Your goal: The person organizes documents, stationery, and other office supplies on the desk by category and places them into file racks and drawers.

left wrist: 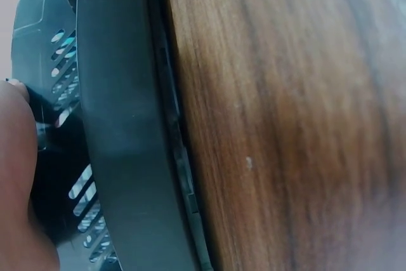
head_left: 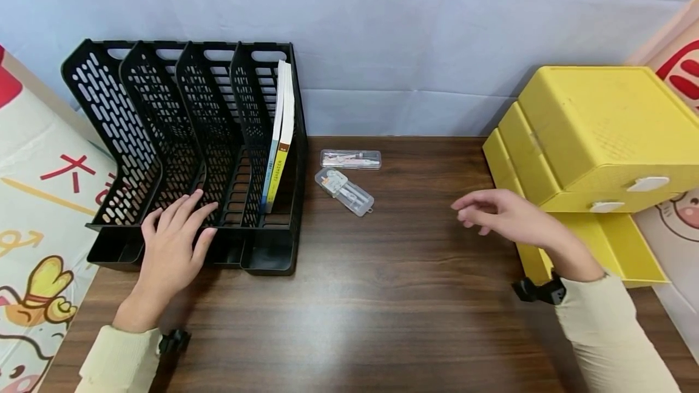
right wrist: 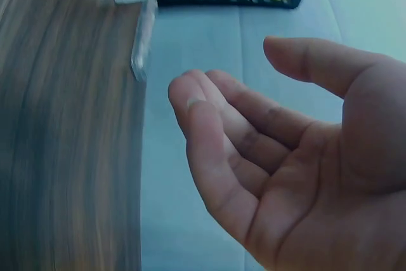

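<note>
At the left of the head view stands a black file rack [head_left: 297, 199] with upright dividers and small trays along its front. My left hand [head_left: 172, 247] rests over the rack's front edge, fingers spread and reaching toward a slot; in the left wrist view only part of that hand [left wrist: 19, 182] shows beside the black front. Two books [head_left: 280, 132] stand leaning in the rack's rightmost slot. My right hand [head_left: 508, 214] hovers over the table near the yellow drawer box [head_left: 622, 120], holding nothing. In the right wrist view its fingers [right wrist: 216, 157] are loosely bent, the thumb apart.
Two clear plastic cases lie on the brown table [head_left: 415, 296] right of the rack: a flat case [head_left: 351, 159] near the wall and a case with compasses [head_left: 345, 191] set aslant. The yellow box's lowest drawer [head_left: 606, 235] is pulled out. A pale cloth [head_left: 404, 47] covers the wall behind.
</note>
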The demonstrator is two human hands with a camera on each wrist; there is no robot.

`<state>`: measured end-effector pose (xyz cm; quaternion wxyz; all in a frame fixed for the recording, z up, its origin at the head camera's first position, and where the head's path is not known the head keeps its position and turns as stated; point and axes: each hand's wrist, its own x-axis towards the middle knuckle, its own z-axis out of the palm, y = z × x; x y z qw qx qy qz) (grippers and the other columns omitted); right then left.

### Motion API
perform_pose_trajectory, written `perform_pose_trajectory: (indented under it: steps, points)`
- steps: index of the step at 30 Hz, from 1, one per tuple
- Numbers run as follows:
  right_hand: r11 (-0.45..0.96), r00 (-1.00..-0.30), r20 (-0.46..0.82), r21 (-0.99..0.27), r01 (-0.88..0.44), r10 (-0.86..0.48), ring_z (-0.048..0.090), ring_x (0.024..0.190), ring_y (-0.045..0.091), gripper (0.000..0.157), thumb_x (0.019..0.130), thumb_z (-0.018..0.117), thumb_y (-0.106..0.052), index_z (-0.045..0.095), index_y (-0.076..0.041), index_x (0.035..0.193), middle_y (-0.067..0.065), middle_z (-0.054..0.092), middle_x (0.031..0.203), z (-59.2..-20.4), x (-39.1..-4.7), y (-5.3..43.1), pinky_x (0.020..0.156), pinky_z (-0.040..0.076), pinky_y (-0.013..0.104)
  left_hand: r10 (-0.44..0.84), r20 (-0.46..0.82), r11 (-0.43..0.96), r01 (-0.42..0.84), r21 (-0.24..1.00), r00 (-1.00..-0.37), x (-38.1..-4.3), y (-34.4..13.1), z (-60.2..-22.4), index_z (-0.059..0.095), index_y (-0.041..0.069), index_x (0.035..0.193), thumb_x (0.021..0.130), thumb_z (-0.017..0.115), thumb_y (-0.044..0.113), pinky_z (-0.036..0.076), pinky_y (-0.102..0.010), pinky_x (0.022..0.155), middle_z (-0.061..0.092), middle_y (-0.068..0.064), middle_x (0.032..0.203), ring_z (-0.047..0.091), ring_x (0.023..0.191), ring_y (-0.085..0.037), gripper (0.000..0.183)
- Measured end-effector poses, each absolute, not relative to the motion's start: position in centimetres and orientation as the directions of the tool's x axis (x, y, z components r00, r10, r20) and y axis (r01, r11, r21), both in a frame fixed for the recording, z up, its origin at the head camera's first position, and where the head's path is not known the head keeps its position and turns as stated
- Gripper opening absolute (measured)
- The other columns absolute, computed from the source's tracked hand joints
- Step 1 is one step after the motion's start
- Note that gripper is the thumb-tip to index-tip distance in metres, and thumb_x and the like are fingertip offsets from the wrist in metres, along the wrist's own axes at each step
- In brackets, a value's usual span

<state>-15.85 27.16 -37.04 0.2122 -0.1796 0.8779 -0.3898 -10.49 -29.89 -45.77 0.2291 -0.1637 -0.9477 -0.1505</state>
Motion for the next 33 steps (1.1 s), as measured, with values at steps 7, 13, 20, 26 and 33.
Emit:
perform_pose_trajectory:
  steps: [7,13,20,26,33]
  points:
    - [0.649,-0.838,-0.245,-0.743,-0.161,-0.488,0.07,0.084,0.023,0.03,0.102,0.062,-0.015,0.066,0.005,0.123,0.012,0.075,0.103,-37.9,-17.2,23.7,0.071,0.056,0.032,0.256,0.47,0.91,0.375,0.179,-0.845,-10.4,-29.8,-45.5,0.061,0.009,0.136,0.108,0.034,0.051,0.022,-0.072,0.103,0.047,-0.017,0.154,0.04,0.139,-0.04,0.057]
    - [0.666,-0.842,-0.227,-0.72,-0.192,-0.489,0.064,0.076,0.023,0.032,0.101,0.064,-0.018,0.066,0.004,0.124,0.013,0.074,0.103,-39.1,-18.3,21.0,0.068,0.052,0.031,0.264,0.462,0.914,0.373,0.162,-0.847,-10.4,-29.8,-45.3,0.06,0.007,0.136,0.109,0.027,0.054,0.02,-0.072,0.107,0.046,-0.019,0.153,0.04,0.14,-0.039,0.063]
    - [0.658,-0.864,-0.174,-0.721,-0.215,-0.473,0.068,0.092,0.024,0.038,0.097,0.069,-0.016,0.064,0.007,0.128,0.014,0.072,0.109,-41.2,-19.9,18.1,0.079,0.055,0.036,0.269,0.515,0.91,0.39,0.141,-0.814,-10.3,-29.7,-45.4,0.059,0.002,0.136,0.109,0.027,0.053,0.02,-0.069,0.111,0.052,-0.02,0.148,0.044,0.136,-0.041,0.066]
    - [0.686,-0.888,-0.141,-0.691,-0.228,-0.437,0.066,0.105,0.028,0.048,0.094,0.074,-0.02,0.061,0.006,0.132,0.018,0.069,0.118,-43.3,-20.8,15.6,0.091,0.052,0.044,0.299,0.587,0.886,0.448,0.122,-0.752,-10.3,-29.3,-45.7,0.059,0.0,0.137,0.109,0.036,0.039,0.022,-0.059,0.118,0.056,-0.02,0.144,0.048,0.135,-0.039,0.053]
    - [0.718,-0.888,-0.121,-0.641,-0.271,-0.443,0.063,0.11,0.031,0.058,0.092,0.077,-0.025,0.057,0.007,0.137,0.02,0.065,0.124,-44.6,-21.8,12.9,0.094,0.051,0.045,0.337,0.589,0.882,0.464,0.075,-0.735,-10.4,-28.9,-45.9,0.053,-0.001,0.144,0.109,0.033,0.03,0.027,-0.057,0.116,0.052,-0.021,0.148,0.044,0.141,-0.036,0.051]
